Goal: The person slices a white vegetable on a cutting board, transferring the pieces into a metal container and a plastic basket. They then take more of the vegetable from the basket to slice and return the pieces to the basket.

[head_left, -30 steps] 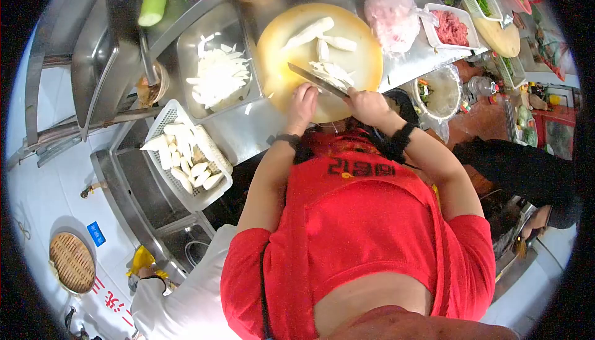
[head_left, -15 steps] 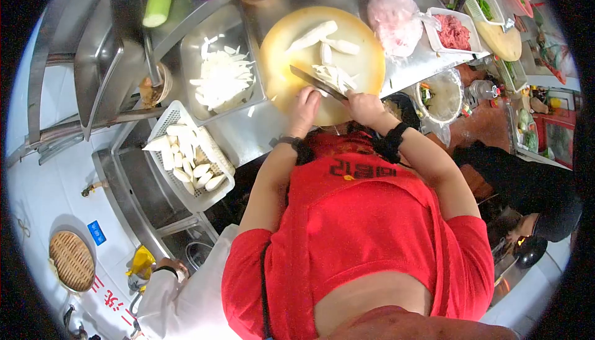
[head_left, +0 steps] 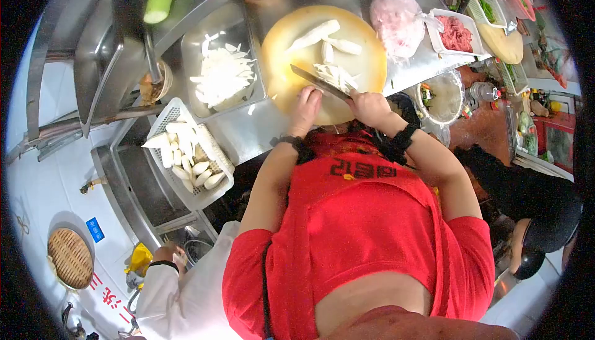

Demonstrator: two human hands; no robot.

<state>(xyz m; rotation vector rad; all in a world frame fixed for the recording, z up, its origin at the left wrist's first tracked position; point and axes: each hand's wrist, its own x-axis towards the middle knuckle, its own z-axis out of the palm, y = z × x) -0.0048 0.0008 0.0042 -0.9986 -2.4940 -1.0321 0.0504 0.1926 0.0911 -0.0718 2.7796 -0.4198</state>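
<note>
My right hand (head_left: pixel 370 109) grips the handle of a kitchen knife (head_left: pixel 319 81), its blade slanting up and left over a round yellowish chopping board (head_left: pixel 282 36). Close below the blade is my left hand (head_left: pixel 306 110), fingers curled together; what they hold, if anything, is hidden. Beyond the blade lies a heap of sliced white vegetable (head_left: pixel 336 76). Whole peeled white stems (head_left: pixel 316 34) rest farther up the board. Left of the board, a metal tray (head_left: pixel 259 92) holds a pile of white slices (head_left: pixel 224 75).
A white basket (head_left: pixel 217 154) of peeled white stems sits at lower left by the sink. Right of the board are a pink-looking plastic bag (head_left: pixel 396 24) and a tub of minced meat (head_left: pixel 455 33). A person in a white sleeve (head_left: pixel 192 290) and another in black (head_left: pixel 520 191) stand nearby.
The knife and both my hands stay almost in place. At lower left the co-worker's hand has risen slightly, and the person in black at right has shifted.
</note>
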